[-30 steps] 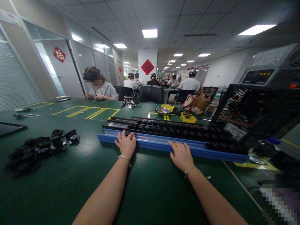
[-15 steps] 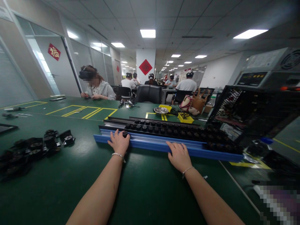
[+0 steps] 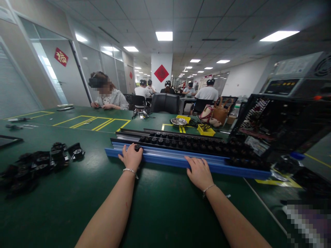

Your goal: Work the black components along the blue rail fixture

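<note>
A long blue channel-shaped rail (image 3: 165,158) lies across the table in front of me. Near its left end, my left hand (image 3: 131,157) has thumb and fingers around a small black round-topped part (image 3: 137,147), set in the channel. My right hand (image 3: 199,172) lies over the rail's near wall, right of its middle, with fingers bent over the edge and thumb on the near side. Several black parts (image 3: 240,162) fill the right end of the channel. Behind it, dark rails (image 3: 178,140) carry rows of similar black parts.
Loose black parts (image 3: 42,160) are heaped on the green table (image 3: 165,206) at left. An opened computer case (image 3: 281,120) stands at right, near a blue-capped bottle (image 3: 289,162). Beyond are a metal bowl (image 3: 179,121), a yellow tray (image 3: 206,130) and a seated person (image 3: 117,99).
My left hand and the black part have shifted very slightly left along the rail. My right hand keeps its place on the rail. The whole view has moved a little.
</note>
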A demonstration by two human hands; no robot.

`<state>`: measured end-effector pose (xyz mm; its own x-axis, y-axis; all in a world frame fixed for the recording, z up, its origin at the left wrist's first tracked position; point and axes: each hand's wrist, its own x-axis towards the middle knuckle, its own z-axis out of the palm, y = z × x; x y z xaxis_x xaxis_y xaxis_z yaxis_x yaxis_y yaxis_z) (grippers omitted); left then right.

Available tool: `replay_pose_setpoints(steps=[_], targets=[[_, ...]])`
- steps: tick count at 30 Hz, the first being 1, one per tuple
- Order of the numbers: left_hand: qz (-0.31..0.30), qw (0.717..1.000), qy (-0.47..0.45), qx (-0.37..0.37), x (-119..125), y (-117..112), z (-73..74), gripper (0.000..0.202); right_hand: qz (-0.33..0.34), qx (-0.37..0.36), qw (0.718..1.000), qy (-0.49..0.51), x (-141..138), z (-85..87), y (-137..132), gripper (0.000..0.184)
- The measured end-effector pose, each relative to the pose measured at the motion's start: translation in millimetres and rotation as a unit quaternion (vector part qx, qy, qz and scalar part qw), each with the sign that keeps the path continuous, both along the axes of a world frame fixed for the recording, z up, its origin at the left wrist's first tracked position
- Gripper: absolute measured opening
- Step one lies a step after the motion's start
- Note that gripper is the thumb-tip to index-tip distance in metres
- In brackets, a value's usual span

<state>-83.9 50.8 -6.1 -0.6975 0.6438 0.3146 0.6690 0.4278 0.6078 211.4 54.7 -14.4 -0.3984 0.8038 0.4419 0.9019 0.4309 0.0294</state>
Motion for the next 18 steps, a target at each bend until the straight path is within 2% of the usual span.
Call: replay_pose_setpoints(steps=[18], targets=[[-0.009,1.000,0.023,0.007,-20,1,-4.0,0.036,0.005,0.013,1.000,-0.008,1,-1.6,1,0.045]])
